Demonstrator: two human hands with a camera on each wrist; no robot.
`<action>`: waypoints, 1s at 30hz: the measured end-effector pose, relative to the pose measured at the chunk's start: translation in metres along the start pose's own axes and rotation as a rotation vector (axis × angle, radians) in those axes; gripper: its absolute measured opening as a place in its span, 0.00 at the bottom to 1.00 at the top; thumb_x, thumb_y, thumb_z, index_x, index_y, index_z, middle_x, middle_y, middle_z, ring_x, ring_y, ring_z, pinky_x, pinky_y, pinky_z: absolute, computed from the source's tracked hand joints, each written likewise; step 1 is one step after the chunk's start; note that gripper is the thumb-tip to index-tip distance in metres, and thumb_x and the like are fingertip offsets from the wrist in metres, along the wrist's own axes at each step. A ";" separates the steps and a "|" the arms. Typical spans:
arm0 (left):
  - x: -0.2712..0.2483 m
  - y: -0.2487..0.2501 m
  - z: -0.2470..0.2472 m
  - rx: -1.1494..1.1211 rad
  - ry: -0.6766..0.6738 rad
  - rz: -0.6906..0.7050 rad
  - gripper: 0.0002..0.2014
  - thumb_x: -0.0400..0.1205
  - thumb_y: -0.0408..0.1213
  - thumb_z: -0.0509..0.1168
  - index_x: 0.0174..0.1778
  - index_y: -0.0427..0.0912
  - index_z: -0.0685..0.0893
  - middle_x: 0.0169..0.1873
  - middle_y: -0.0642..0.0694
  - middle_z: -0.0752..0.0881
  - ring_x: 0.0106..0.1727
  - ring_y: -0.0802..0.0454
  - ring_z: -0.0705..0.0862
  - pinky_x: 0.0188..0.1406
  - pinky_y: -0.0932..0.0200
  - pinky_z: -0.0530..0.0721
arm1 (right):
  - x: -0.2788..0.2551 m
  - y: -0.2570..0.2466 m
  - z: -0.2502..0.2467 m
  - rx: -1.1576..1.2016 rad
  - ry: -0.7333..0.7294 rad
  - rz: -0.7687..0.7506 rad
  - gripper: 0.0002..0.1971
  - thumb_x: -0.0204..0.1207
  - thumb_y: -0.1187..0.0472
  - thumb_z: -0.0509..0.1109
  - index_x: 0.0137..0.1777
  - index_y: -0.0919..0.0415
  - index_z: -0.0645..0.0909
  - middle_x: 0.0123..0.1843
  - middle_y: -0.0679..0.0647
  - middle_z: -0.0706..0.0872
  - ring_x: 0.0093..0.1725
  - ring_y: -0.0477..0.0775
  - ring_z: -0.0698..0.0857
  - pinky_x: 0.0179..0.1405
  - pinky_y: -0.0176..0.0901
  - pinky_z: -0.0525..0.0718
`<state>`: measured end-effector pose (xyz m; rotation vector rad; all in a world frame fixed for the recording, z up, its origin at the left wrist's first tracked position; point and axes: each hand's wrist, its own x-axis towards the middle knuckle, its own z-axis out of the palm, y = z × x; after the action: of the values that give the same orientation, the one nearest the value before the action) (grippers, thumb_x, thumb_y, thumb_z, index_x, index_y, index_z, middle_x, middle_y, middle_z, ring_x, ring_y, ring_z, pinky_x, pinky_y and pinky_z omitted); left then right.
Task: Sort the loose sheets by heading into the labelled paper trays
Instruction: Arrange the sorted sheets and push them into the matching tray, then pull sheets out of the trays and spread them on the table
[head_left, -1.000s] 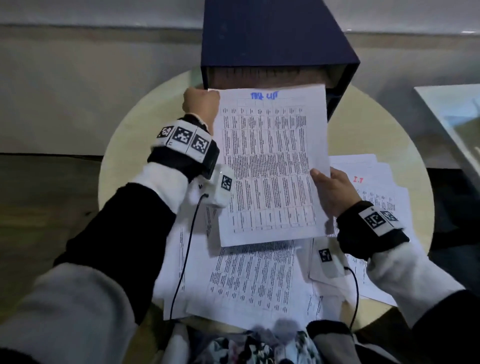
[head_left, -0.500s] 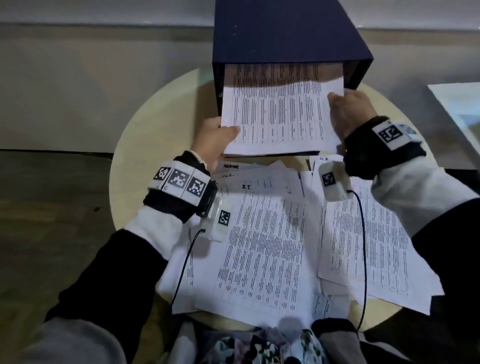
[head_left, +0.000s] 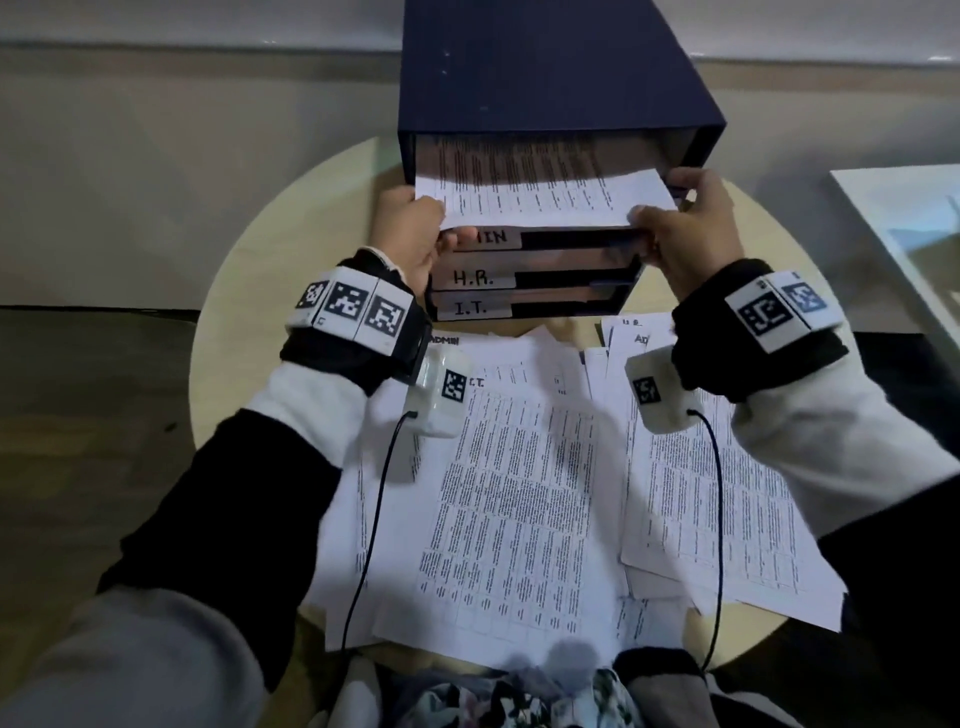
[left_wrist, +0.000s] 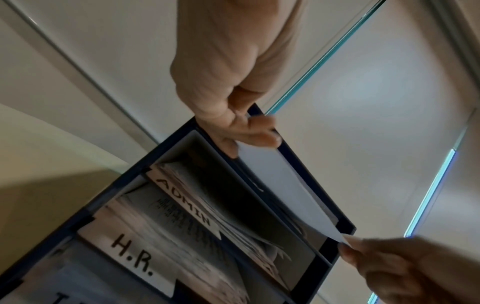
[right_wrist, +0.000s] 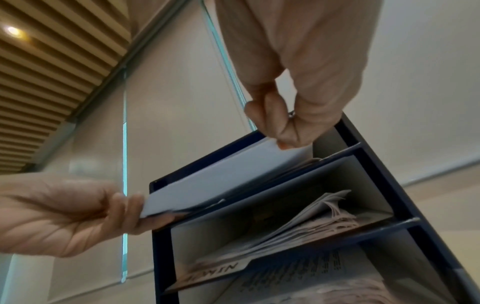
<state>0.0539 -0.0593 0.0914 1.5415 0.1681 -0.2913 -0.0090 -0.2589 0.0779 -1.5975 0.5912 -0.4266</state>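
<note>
Left hand (head_left: 413, 231) and right hand (head_left: 685, 228) both pinching the near corners of the sheet (head_left: 540, 195). Most of it already inside the top slot of the tray box (head_left: 550, 78), long side pointing straight away from both grips. Just a level push forward needed, above the ADMIN tray (head_left: 491, 238).

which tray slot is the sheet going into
The top slot, above the ADMIN label; both hands pinch the sheet there. H.R. and I.T. slots sit lower.
</note>
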 end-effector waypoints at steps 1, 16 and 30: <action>0.002 0.001 0.000 -0.052 0.012 -0.001 0.09 0.84 0.22 0.49 0.48 0.32 0.74 0.51 0.38 0.80 0.22 0.59 0.85 0.22 0.71 0.78 | 0.002 -0.002 0.001 0.020 0.016 -0.007 0.15 0.73 0.77 0.62 0.52 0.61 0.65 0.41 0.53 0.73 0.12 0.40 0.70 0.13 0.30 0.69; 0.022 0.003 0.005 0.415 -0.056 0.143 0.14 0.82 0.25 0.54 0.64 0.33 0.71 0.38 0.42 0.83 0.24 0.57 0.82 0.23 0.66 0.78 | 0.057 -0.004 0.035 -0.124 0.070 0.031 0.08 0.63 0.67 0.65 0.25 0.57 0.74 0.33 0.55 0.83 0.43 0.62 0.89 0.47 0.56 0.89; 0.006 -0.091 -0.016 0.579 -0.177 -0.035 0.08 0.83 0.28 0.57 0.44 0.43 0.79 0.47 0.46 0.83 0.41 0.54 0.79 0.34 0.64 0.79 | -0.022 0.061 0.021 -0.369 -0.130 -0.029 0.08 0.76 0.71 0.62 0.46 0.65 0.83 0.32 0.48 0.80 0.31 0.44 0.78 0.34 0.35 0.76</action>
<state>0.0343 -0.0443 0.0023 2.0740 -0.0357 -0.5344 -0.0214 -0.2325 0.0165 -1.9711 0.5696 -0.2404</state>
